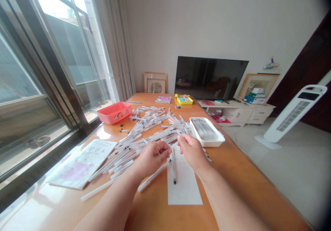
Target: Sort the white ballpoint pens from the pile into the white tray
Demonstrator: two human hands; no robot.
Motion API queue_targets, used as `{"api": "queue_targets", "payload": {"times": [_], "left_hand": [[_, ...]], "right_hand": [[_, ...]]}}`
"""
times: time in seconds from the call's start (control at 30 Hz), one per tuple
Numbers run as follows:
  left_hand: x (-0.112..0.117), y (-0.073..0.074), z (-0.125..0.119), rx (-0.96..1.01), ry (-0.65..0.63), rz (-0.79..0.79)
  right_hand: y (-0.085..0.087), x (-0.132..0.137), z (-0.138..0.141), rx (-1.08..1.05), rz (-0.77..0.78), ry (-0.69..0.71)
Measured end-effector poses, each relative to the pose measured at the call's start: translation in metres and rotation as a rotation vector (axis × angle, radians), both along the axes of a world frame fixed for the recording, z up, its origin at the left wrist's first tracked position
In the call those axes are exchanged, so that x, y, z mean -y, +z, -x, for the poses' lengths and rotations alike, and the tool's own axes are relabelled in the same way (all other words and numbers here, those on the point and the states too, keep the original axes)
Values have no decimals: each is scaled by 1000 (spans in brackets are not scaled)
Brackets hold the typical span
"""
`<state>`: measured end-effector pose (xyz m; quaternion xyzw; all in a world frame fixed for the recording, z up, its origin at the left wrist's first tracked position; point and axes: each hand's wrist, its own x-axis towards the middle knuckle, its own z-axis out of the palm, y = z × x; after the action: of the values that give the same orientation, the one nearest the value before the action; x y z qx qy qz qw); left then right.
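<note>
My left hand [154, 157] is closed, with thumb and forefinger pinched together above the top of a white sheet of paper [183, 193]. What it pinches, if anything, is too small to make out. Just to its right, my right hand [192, 151] is closed too. A small pale piece [180, 133] shows past its thumb, but I cannot tell whether it is held or lies behind. A clear pen with a black end [174, 169] lies on the paper below the hands. Beyond them spreads a loose heap of clear pen barrels [152, 124].
A white tray [219, 139] of pens stands right of the heap. At the left are a red plastic basket [111, 119], small black caps [121, 125] and a notebook [82, 163]. A yellow box [184, 101] and a booklet [163, 99] lie at the wooden table's far end.
</note>
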<state>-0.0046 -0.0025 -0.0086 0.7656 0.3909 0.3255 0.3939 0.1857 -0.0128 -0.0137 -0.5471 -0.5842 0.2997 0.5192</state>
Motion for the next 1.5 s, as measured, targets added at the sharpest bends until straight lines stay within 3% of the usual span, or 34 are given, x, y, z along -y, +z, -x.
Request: {"api": "queue_targets", "payload": {"times": [0.33,0.47,0.57,0.77,1.03,1.3,1.4,1.5], "left_hand": [[3,13,-3,89,-2,77],[-5,7,1,12,211,-28],[-11,-4,3,-210,340,-160],[-5,-15,-8,-539,276,-417],[-3,-14,-15,-685,295,-460],[-10,-20,-13,-507,273,-448],[-15,-19,-8,-312,231,-358],[-19,-18,-5,-37,277,-177]], "right_hand": [[2,4,9,-284,132,203],[1,0,2,-328,56,65],[0,-4,-7,-317,-3,-104],[4,-7,-18,-279,-79,-260],[10,-2,-18,-281,-110,-278],[15,0,-20,-338,-157,-313],[17,0,-19,-425,-155,-316],[19,2,-17,-522,-141,-274]]}}
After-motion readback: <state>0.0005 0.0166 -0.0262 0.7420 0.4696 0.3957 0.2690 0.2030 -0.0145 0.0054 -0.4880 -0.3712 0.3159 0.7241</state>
